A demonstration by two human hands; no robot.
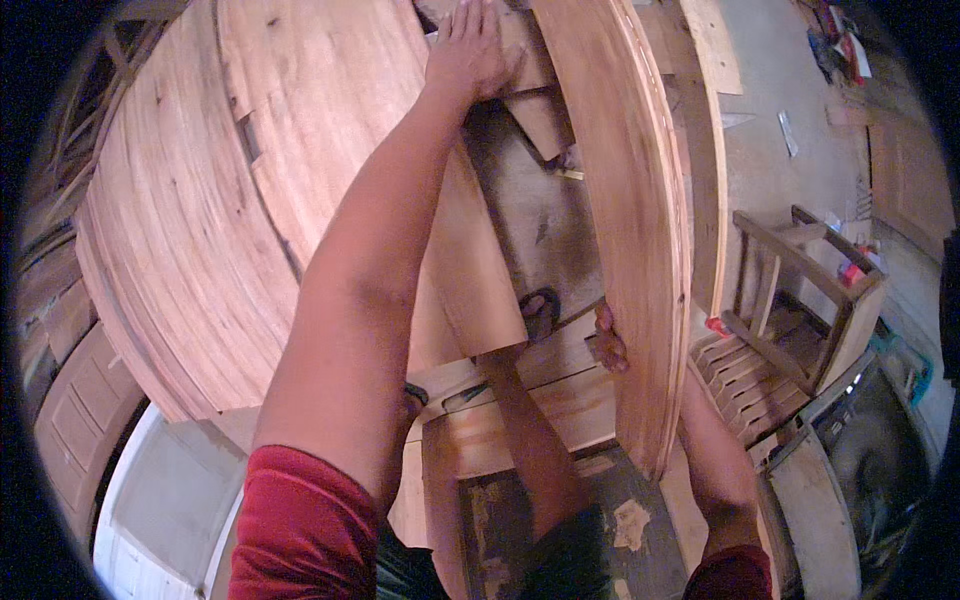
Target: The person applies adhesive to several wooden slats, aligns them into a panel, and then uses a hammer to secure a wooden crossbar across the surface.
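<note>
In the head view, my right hand [608,345] is clamped round the lower part of a long board [625,200]. Left of that board, near its upper part, my left hand [470,62] lies flat, fingers straight, gripping nothing. Farther left spreads a wide plank panel [320,100]; right of the board stands a wooden stool [848,335].

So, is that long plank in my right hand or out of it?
In: your right hand passes beneath the long plank, fingers showing at its left edge.
</note>
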